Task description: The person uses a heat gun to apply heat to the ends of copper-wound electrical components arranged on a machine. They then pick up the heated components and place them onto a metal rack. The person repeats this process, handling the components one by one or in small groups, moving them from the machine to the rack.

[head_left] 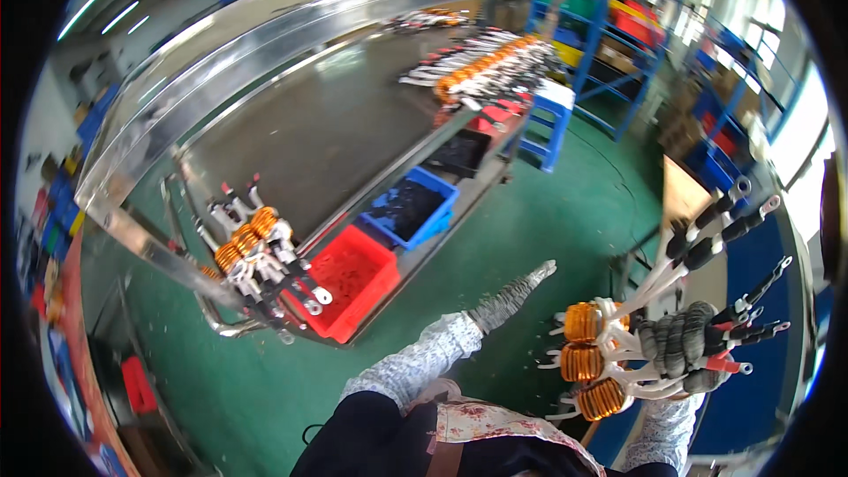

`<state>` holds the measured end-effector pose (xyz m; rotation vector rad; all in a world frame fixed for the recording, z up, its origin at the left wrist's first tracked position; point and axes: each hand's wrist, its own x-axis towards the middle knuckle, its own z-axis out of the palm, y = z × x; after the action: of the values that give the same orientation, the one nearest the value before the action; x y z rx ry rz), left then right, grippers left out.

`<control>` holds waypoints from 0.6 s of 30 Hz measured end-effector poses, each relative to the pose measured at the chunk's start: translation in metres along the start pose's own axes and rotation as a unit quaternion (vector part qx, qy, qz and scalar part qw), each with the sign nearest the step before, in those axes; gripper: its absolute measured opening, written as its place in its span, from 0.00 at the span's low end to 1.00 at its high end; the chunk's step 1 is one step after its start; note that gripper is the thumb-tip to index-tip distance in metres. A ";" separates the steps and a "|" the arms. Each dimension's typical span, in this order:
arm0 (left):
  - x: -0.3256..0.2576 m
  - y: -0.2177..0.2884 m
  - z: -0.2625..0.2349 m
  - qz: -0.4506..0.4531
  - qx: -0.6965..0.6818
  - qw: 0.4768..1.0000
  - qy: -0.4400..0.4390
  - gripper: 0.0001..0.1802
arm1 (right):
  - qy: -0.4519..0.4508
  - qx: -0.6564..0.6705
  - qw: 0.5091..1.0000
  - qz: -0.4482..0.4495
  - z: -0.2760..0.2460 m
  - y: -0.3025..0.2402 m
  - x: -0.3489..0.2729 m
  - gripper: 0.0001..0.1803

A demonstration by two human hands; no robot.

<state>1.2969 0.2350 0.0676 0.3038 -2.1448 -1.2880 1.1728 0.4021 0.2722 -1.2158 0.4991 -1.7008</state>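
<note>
My right hand (678,340), in a dark grey knitted glove, is wrapped round the white-sleeved leads of several copper coils (581,362). The coils hang to the left of the fist. Black and red lead ends with metal ring terminals (746,368) stick out on its other side. My left hand (517,298), gloved alike, is stretched out over the floor with nothing in it, its fingers pointing away to the right. The blue bin (455,203) and the red bin (389,278) on the cart's edge lie to its left.
A metal-framed cart (291,115) stands ahead, with a row of copper coils (490,66) at its far end and another coil bunch (252,243) at its near left corner. Beyond are a blue stool (549,119) and blue shelving (609,44). A blue-topped bench (751,415) is at right.
</note>
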 end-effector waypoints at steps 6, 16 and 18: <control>-0.060 -0.071 -0.072 -0.131 -0.251 0.956 0.078 0.21 | -0.156 0.246 0.954 0.075 -0.010 0.114 0.130 0.16; -0.142 -0.022 -0.091 -0.124 -0.537 0.677 0.489 0.35 | -0.205 0.411 0.806 0.373 0.039 0.341 0.315 0.19; -0.140 0.008 -0.119 -0.147 -0.476 0.729 0.469 0.34 | -0.226 0.455 0.753 0.417 0.073 0.382 0.342 0.22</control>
<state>1.4805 0.2214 0.0613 0.6642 -0.4639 -1.7062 1.3949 -0.0574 0.1839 -0.4726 -0.1295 -0.6294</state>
